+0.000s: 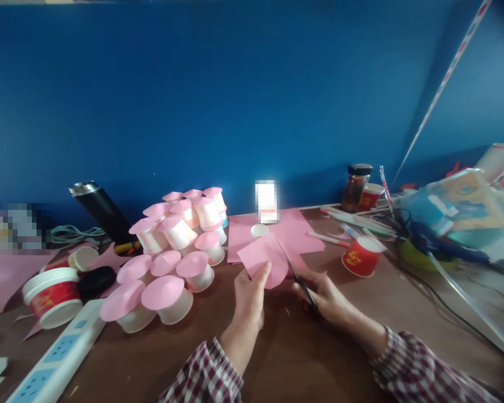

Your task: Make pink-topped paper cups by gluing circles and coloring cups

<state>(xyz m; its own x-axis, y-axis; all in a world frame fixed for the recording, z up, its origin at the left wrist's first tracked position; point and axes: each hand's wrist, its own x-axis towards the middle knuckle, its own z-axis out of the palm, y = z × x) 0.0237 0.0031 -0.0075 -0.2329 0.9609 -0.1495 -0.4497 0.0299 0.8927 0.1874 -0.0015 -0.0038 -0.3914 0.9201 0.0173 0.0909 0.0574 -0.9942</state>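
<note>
**Pink paper under the scissors**

Holding a piece of pink paper (264, 258) in my left hand (248, 296), I have my thumb pressed on its lower edge and my fingers curled behind it, so the sheet stands tilted just above the brown table (302, 347). My right hand (325, 295) is wrapped around the black scissors (299, 278), whose blades run up and left into the paper's right side. Behind the piece lies a larger pink sheet (296, 229) flat on the table, with a small white cup (259, 230) resting on it. To my left a heap of white cups capped with pink paper discs (174, 254) crowds together, touching one another. To my right a red paper cup (362, 255) stands upright, well apart from my hands. A white power strip (54, 358) lies at the lower left.
</note>
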